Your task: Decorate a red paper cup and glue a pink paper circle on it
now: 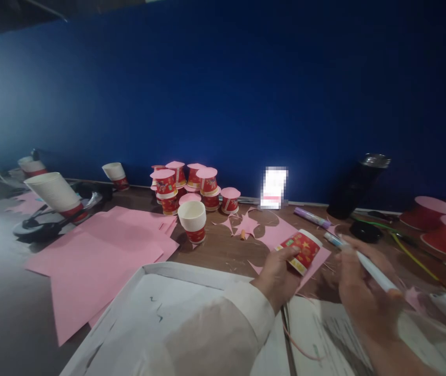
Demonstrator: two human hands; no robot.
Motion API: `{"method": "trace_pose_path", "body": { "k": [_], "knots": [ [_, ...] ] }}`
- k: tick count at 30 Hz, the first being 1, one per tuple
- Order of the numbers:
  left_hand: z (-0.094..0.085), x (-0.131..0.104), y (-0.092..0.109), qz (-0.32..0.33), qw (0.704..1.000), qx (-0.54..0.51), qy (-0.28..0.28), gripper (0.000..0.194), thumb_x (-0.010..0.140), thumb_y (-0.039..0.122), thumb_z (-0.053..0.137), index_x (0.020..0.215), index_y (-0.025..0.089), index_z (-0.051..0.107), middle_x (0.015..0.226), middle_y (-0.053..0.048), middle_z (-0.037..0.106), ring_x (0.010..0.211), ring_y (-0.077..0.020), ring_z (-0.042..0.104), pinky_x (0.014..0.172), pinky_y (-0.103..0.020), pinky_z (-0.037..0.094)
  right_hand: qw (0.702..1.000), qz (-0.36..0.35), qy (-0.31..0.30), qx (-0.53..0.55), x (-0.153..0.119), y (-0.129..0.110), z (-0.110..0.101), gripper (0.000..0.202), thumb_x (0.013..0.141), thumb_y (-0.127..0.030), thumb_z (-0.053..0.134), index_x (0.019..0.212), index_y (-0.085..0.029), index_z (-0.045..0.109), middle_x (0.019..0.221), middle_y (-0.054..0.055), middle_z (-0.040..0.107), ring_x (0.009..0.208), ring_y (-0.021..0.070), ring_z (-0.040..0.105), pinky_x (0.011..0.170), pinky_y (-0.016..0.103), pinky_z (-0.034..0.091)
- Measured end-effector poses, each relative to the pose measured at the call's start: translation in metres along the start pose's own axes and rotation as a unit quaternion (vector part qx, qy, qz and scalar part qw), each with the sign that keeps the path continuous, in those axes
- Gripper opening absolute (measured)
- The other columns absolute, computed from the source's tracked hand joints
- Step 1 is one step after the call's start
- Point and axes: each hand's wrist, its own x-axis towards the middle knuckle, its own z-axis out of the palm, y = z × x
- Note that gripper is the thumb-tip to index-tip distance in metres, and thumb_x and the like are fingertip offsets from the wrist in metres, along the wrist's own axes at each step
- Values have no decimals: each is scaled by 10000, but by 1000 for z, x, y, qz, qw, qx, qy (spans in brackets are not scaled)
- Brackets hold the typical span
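My left hand (pixel 280 279) is closed round a red patterned paper cup (pixel 303 251), which is tilted with its white rim toward the upper right. Just right of the cup, my right hand (pixel 367 287) grips a white pen-like tool (pixel 375 271). The tool's bluish tip points at the cup's side and stays a little apart from it. Pink cut paper (pixel 278 231) lies under and behind the cup. A purple tube (pixel 312 217) rests on the table beyond my right hand.
Red cups with pink discs (pixel 208 180) are piled at the back. Stacked white-rimmed cups (pixel 192 216) stand before them. Pink sheets (pixel 105 256) and a white box lid (pixel 168 271) lie left. A black bottle (pixel 354 188) and a glowing screen (pixel 273 188) are behind.
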Motion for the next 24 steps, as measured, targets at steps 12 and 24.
{"method": "trace_pose_path", "body": {
  "k": [12, 24],
  "knots": [
    [3, -9, 2, -30, 997, -8, -76, 303, 698, 101, 674, 996, 83, 726, 954, -118, 742, 873, -206, 689, 922, -326, 523, 851, 326, -125, 392, 2, 16, 22, 644, 725, -522, 838, 1291, -288, 636, 1241, 62, 728, 988, 241, 742, 729, 324, 640],
    [8, -16, -5, 18, 993, 50, -105, 371, 655, 225, 863, 992, 117, 751, 936, -78, 750, 850, -182, 686, 904, -293, 512, 832, 380, -64, 398, 6, 7, 24, 673, 550, -403, 936, 1158, -250, 691, 852, -11, 733, 683, 158, 688, 558, 223, 563]
  ]
}}
